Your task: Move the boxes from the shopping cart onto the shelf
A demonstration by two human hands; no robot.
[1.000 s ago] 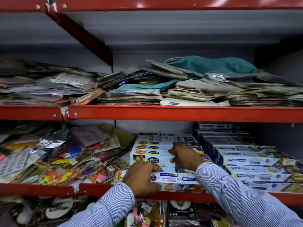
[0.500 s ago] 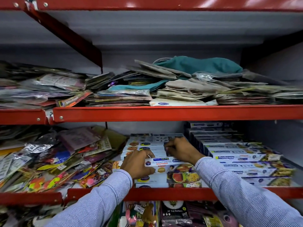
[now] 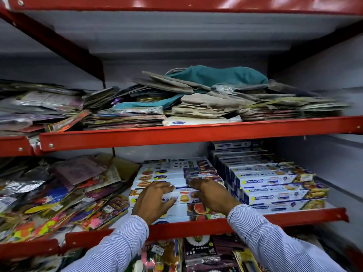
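A long white foil-wrap box (image 3: 182, 197) lies on top of the front row of the middle stack of boxes (image 3: 167, 171) on the red shelf (image 3: 294, 214). My left hand (image 3: 153, 200) covers its left end, fingers over the top and thumb on the front face. My right hand (image 3: 211, 195) grips its right end the same way. A second, taller stack of like boxes (image 3: 275, 186) stands right beside it. The shopping cart is out of view.
Loose colourful packets (image 3: 59, 193) pile up on the left half of the same shelf, close to the stack. The upper shelf (image 3: 176, 132) carries paper bags and a teal cloth bag (image 3: 216, 78). Balloon packets (image 3: 200, 250) hang below the shelf edge.
The box went from the shelf's front edge up and back onto the middle stack. Both hands moved in with it and still rest on its ends.
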